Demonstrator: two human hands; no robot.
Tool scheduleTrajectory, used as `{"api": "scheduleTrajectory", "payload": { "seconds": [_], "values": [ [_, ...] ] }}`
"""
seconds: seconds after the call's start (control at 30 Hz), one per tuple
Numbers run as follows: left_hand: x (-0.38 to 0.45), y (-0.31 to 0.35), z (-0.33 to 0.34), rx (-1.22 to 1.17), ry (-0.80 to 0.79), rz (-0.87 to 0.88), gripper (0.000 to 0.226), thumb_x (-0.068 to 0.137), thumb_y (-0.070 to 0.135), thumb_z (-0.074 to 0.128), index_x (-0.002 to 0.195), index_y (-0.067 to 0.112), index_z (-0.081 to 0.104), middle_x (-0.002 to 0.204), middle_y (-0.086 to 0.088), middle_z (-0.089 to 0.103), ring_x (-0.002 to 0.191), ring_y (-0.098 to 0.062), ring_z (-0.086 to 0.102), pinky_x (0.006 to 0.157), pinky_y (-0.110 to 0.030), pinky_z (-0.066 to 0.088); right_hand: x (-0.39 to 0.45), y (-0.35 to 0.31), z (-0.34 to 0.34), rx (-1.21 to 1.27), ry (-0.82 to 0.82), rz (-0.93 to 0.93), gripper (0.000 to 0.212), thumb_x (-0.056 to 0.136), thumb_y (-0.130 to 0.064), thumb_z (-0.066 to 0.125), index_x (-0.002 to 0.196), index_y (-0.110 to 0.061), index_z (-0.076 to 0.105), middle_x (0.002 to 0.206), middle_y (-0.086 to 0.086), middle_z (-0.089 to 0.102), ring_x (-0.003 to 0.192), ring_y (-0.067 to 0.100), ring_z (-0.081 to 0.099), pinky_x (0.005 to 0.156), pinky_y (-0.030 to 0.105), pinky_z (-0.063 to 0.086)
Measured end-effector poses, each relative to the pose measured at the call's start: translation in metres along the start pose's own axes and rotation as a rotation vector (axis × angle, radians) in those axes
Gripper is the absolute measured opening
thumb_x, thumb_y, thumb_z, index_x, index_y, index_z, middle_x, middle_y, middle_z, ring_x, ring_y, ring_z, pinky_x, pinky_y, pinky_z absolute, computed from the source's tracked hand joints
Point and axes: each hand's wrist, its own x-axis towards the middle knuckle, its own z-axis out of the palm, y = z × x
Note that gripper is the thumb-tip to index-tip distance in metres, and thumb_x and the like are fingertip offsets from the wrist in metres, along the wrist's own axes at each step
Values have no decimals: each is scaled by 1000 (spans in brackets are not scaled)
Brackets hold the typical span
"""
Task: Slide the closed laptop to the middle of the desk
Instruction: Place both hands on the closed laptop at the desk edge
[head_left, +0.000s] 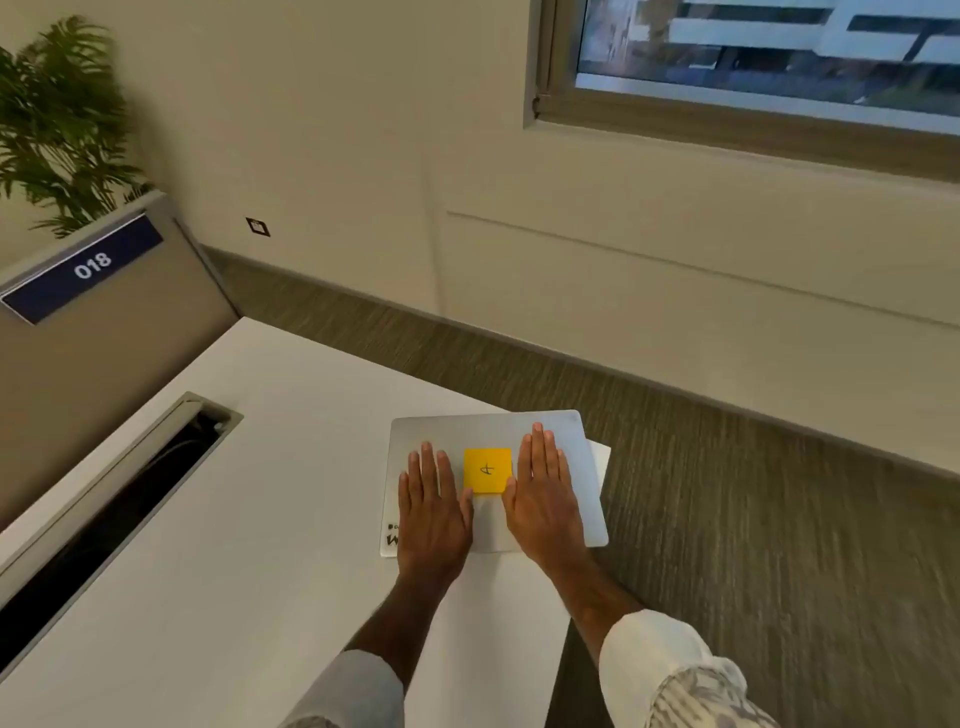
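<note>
A closed silver laptop (576, 467) lies at the right end of the white desk (270, 519), its right side overhanging the desk's edge. A yellow sticky note (487, 470) with a handwritten mark is stuck on the middle of its lid. My left hand (434, 512) rests flat on the lid, left of the note, fingers together and stretched out. On the other side of the note, my right hand (543, 499) lies palm down on the lid in the same way. Neither hand curls around anything. A sticker at the lid's near left corner is partly hidden under my left hand.
A long cable slot (104, 499) with a grey frame cuts into the desk at the left. Behind it stands a partition with a blue "018" label (88, 267) and a green plant (57, 119). Carpeted floor (753, 519) lies beyond the desk's right edge.
</note>
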Motion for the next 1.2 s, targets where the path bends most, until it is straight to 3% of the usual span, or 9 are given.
{"api": "scheduleTrajectory", "payload": {
  "seconds": [0.13,0.27,0.4,0.57,0.7,0.93,1.2],
  "values": [
    [29,-5,3,20,-52,-94,80,97,61,0,161,17,22,168,-21,5,155,-42,6,125,-54,14,21,22,6,61,-53,135,72,100,-52,8,156,-6,16,165,16,12,153,36,13,124,49,17],
    [33,-16,-3,74,-81,-208,86,90,68,-3,158,25,28,167,-27,7,153,-47,12,122,-57,19,14,46,8,-35,-50,184,79,96,-52,-3,154,-7,27,162,23,19,148,43,24,120,55,27],
    [53,-21,-6,73,-129,-336,71,97,70,16,157,32,24,165,-28,7,147,-47,25,117,-53,32,24,73,11,-42,-103,291,73,99,-59,11,154,-13,26,160,22,27,139,40,42,109,50,44],
    [58,-12,-4,84,-121,-404,65,99,66,22,153,30,28,133,-22,49,116,-35,53,94,-44,51,26,79,18,-43,-96,293,67,100,-57,28,153,-16,26,138,11,51,112,24,60,88,36,53],
    [58,-10,-4,70,-107,-426,67,98,70,24,151,31,29,127,-19,52,113,-31,53,90,-42,51,25,73,22,-12,-98,328,65,101,-54,27,154,-17,22,136,11,51,108,24,60,79,34,57],
    [62,-4,-4,-140,-94,-536,60,95,66,46,143,31,41,124,-21,45,113,-39,47,96,-49,45,26,69,28,117,-59,384,72,97,-62,29,155,-21,17,143,14,40,117,27,54,85,38,56],
    [66,-27,-9,-384,-44,-593,67,81,65,69,139,36,54,121,-19,47,119,-42,46,99,-53,44,23,72,28,267,15,380,82,90,-71,35,154,-25,13,141,13,36,111,24,58,84,36,58]
  ]
}}
